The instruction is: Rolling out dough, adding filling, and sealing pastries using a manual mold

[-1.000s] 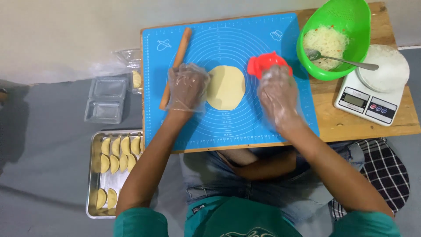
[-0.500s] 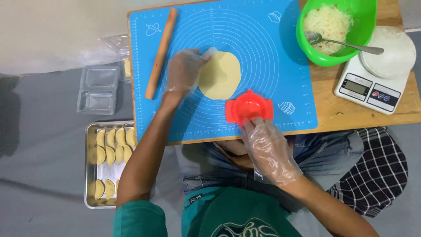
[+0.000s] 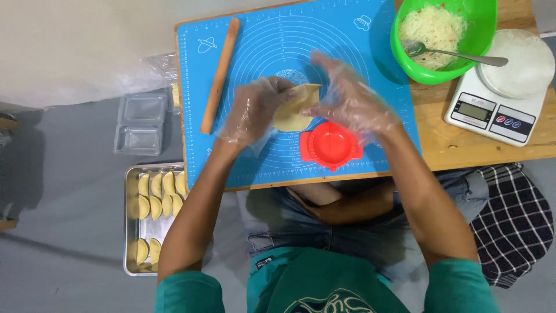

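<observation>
Gloved left hand (image 3: 255,110) and right hand (image 3: 347,98) together grasp a pale round dough disc (image 3: 292,110) above a red plastic dumpling press (image 3: 331,145).

a low wooden table (image 3: 463,145) stands on a grey floor (image 3: 63,232) by a pale wall (image 3: 75,40).

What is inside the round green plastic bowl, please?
The round green plastic bowl holds pale shredded filling and a metal spoon resting across its rim. The filling hides the bowl's bottom.
</observation>
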